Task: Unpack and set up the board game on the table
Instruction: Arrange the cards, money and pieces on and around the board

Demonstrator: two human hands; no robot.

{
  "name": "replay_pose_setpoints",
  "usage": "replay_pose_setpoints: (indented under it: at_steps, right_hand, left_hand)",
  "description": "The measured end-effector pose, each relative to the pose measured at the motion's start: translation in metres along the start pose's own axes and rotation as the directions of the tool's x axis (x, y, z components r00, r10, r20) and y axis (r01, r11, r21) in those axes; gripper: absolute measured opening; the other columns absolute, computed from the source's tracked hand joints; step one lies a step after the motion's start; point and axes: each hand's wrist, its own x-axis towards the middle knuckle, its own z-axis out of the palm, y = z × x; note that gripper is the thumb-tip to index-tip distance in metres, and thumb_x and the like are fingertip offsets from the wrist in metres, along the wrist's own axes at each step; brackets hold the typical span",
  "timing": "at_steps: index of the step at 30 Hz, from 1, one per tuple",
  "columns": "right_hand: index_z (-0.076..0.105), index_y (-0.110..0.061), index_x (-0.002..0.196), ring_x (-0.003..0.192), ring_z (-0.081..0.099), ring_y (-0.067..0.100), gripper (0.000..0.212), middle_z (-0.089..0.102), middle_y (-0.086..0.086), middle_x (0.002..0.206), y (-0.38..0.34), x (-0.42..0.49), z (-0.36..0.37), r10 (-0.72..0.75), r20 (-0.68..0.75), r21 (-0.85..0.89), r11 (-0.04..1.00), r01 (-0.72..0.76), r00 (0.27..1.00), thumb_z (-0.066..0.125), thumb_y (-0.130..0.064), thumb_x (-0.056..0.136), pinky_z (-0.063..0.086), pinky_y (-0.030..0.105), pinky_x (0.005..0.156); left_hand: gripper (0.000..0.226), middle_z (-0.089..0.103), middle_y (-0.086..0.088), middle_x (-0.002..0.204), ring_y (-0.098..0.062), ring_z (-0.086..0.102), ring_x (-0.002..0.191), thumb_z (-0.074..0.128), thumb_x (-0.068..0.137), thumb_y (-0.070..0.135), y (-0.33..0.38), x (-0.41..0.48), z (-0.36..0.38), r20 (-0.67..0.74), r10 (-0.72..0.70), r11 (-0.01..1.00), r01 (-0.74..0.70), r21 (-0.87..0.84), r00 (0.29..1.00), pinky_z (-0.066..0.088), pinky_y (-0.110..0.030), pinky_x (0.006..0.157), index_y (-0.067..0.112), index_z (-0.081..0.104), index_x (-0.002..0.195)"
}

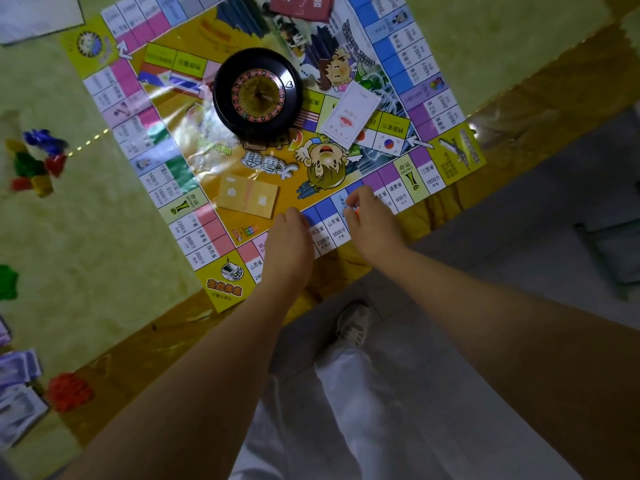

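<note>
— Board (207, 161) is spread at the table's (86, 271) near edge. Anything gripped?
— Orange piece (356, 210) is pinched by the right hand (375, 230), over the near row. Left hand (292, 242) is laid just beside it, leftward; its fingers can't be told.

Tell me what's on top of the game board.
Black roulette wheel, orange card stack, white card, red card stack, left hand, right hand at near edge. Print beneath them is hidden.

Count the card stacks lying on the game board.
3. A red stack at the board's far edge, partly cut off; a white stack right of the roulette wheel; an orange stack beyond the left hand. More may lie out of frame.
</note>
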Motion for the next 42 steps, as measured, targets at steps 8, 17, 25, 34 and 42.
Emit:
replay_pose_setpoints:
  at_steps: [8, 17, 25, 34, 42]
  right_hand:
    - [0.046, -0.005, 0.113, 0.086, 0.048, 0.017, 0.02, 0.052, 0.008, 0.103, -0.01, 0.013, -0.003, -0.017, 0.007, 0.027, 0.999, 0.017, 1.0, 0.045, -0.02, 0.101, 0.036, 0.028, 0.068]
    - [0.047, -0.005, 0.113, 0.093, 0.055, 0.022, 0.02, 0.057, 0.012, 0.109, -0.022, 0.029, -0.005, -0.054, 0.011, 0.037, 0.998, 0.053, 0.998, 0.048, -0.019, 0.099, 0.05, 0.037, 0.079]
    - [0.055, -0.009, 0.103, 0.094, 0.052, 0.019, 0.01, 0.053, 0.008, 0.108, -0.003, 0.004, -0.008, -0.208, 0.046, -0.1, 0.972, 0.212, 0.977, 0.051, -0.013, 0.096, 0.047, 0.033, 0.081]
    - [0.059, -0.012, 0.1, 0.093, 0.047, 0.025, 0.035, 0.054, 0.008, 0.1, 0.022, 0.0, 0.016, -0.418, -0.012, -0.31, 0.865, 0.394, 0.908, 0.031, -0.025, 0.084, 0.041, 0.032, 0.078]
    - [0.057, -0.019, 0.111, 0.105, 0.041, 0.018, 0.031, 0.056, 0.003, 0.11, 0.033, -0.002, 0.024, -0.464, -0.105, -0.314, 0.854, 0.414, 0.879, 0.041, -0.019, 0.085, 0.035, 0.029, 0.088]
  left_hand:
    - [0.02, 0.05, -0.015, 0.119, -0.027, 0.049, 0.104, 0.039, 0.1, 0.012, -0.001, 0.012, -0.008, -0.03, -0.011, 1.0, 0.011, -0.015, 0.999, 0.034, -0.029, 0.075, 0.003, 0.048, 0.115]
    - [0.02, 0.048, -0.017, 0.12, -0.031, 0.049, 0.107, 0.045, 0.097, 0.007, -0.001, 0.03, -0.02, -0.046, 0.0, 1.0, -0.001, -0.007, 0.999, 0.038, -0.032, 0.077, 0.003, 0.047, 0.116]
    - [0.021, 0.045, -0.012, 0.113, -0.017, 0.036, 0.089, 0.048, 0.091, -0.001, 0.003, 0.005, 0.005, -0.033, 0.146, 0.986, -0.143, 0.08, 0.989, 0.035, -0.027, 0.075, 0.005, 0.047, 0.111]
    - [0.031, 0.052, -0.013, 0.099, -0.023, 0.049, 0.084, 0.068, 0.075, -0.005, -0.008, -0.009, 0.043, -0.152, 0.366, 0.909, -0.318, 0.268, 0.918, 0.042, -0.029, 0.066, 0.004, 0.056, 0.102]
    - [0.033, 0.053, -0.018, 0.113, -0.029, 0.052, 0.096, 0.062, 0.084, 0.0, -0.015, -0.007, 0.056, -0.236, 0.423, 0.881, -0.336, 0.334, 0.875, 0.049, -0.04, 0.081, 0.002, 0.054, 0.116]
